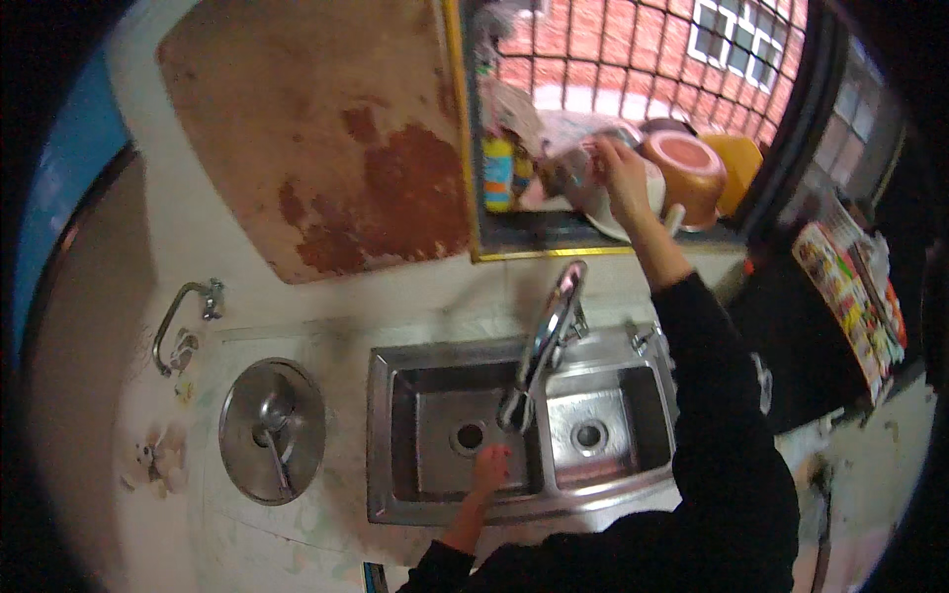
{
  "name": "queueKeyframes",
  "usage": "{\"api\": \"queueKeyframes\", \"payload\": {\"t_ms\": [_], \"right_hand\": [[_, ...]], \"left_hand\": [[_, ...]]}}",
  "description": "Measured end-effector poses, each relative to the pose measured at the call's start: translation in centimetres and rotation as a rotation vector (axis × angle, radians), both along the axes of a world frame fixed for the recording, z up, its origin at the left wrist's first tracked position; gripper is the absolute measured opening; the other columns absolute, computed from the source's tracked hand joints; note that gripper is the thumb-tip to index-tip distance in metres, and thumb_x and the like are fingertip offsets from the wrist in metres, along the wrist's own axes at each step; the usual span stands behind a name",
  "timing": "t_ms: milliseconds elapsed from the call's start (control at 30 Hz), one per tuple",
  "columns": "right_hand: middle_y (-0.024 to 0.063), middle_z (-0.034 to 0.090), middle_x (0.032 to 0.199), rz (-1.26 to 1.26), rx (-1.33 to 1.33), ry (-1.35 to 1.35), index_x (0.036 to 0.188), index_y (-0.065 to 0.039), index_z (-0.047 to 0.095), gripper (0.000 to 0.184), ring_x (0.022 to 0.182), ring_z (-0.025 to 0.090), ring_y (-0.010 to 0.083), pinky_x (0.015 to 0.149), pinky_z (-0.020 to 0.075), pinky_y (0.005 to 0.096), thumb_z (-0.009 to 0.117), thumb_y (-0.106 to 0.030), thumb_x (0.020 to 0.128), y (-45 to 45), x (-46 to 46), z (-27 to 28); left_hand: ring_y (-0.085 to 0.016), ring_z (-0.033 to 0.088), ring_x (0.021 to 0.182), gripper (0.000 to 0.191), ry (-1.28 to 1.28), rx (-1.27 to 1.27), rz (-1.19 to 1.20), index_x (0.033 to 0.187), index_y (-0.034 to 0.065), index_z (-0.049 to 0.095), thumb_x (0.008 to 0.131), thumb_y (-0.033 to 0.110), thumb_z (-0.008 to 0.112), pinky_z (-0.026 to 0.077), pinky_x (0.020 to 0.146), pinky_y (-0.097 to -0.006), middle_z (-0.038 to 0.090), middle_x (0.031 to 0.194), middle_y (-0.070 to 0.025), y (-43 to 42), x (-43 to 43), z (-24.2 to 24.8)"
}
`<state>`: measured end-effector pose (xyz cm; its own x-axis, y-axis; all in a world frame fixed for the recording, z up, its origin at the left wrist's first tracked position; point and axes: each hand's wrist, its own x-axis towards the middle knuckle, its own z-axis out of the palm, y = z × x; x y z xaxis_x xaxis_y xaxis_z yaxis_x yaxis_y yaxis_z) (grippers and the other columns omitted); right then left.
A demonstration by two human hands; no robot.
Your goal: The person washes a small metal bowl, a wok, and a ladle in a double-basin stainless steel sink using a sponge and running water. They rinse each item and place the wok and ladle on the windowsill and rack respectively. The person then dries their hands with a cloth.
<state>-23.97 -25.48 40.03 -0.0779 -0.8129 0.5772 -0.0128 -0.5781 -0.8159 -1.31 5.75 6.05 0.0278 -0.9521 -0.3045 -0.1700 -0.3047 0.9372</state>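
Observation:
My right hand (621, 167) reaches up to the window ledge, at a blurred, shiny item (584, 172) that may be a lid or bowl; its grip is unclear. Beside it stand a white dish (655, 189) and an upturned brown pot (691, 174). My left hand (492, 468) is low over the left basin of the steel double sink (379, 445), near the drain (469, 439), with its fingers partly curled. Between the hands, the chrome faucet (552, 326) arches over the left basin.
A round steel basin (241, 445) holding a ladle (276, 452) lies to the left. A yellow bottle (498, 174) stands on the ledge. A large stained board (311, 133) leans by the window, which has a metal grille (630, 55). A wall tap (174, 311) juts out at left.

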Motion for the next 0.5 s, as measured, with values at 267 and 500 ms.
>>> {"api": "queueKeyframes", "payload": {"t_ms": [267,500], "right_hand": [[0.0041,0.053,0.061,-0.352,1.08,-0.308,0.075,-0.004,0.055,0.049,0.054,0.049,0.0148,0.048,0.0388,0.0242,0.039,-0.05,0.084,17.7,-13.2,-32.5],[0.0179,0.058,0.084,-0.025,0.823,-0.756,0.086,0.001,0.051,0.077,0.075,0.057,0.0291,0.068,0.0465,0.037,0.029,-0.072,0.074,12.3,-15.1,-34.9]], "left_hand": [[-0.016,0.048,0.051,0.038,0.036,0.112,-0.044,0.071,0.0023,0.053,0.089,0.032,0.039,0.04,0.052,-0.0307,0.048,0.056,-0.0058,-1.0,-3.7,-1.5],[-0.009,0.043,0.043,0.038,0.218,0.206,-0.011,0.071,0.0034,0.054,0.089,0.033,0.041,0.038,0.044,-0.0246,0.047,0.054,-0.001,1.0,-5.1,2.1]]}}
